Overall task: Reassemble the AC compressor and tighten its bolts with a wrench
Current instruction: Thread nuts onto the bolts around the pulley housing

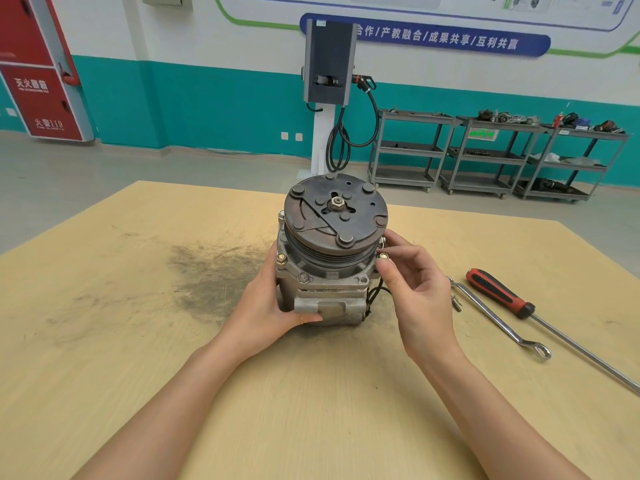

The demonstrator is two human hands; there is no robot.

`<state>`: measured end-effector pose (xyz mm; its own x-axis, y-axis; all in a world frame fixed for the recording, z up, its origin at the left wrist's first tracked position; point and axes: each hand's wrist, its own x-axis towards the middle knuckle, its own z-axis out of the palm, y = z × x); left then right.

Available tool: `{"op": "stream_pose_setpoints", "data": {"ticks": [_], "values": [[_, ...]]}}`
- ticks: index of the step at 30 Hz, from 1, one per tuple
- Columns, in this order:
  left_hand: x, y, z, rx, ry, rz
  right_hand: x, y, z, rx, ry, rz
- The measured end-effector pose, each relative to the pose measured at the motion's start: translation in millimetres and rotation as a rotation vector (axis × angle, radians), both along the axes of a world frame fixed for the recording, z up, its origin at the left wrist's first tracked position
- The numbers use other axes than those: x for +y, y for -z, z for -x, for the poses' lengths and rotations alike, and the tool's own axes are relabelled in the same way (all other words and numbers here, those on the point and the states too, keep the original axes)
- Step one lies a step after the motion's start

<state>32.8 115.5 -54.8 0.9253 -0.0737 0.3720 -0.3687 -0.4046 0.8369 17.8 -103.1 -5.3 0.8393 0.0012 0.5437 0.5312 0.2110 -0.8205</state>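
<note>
One compressor (329,258) upright on tabletop (138,341); left hand (273,306) grips its body, right hand (415,289) pinches one bolt (383,257). One wrench (498,320), one screwdriver (502,294) alongside.

Table (104,341): compressor (325,268); wrench (498,318); screwdriver (502,294)

L hand (273,299) cupped w/ thumb curled in grip, R hand (415,289) raised, thumb & forefinger pinched, both forearms extended fwd
</note>
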Motion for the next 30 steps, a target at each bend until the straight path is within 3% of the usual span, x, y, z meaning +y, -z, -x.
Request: {"op": "stream_pose_setpoints", "data": {"ticks": [30], "values": [[1.9, 2.5, -0.7, -0.007, -0.016, -0.021, -1.9, -2.8, 0.9, 0.015, -0.007, -0.009]]}}
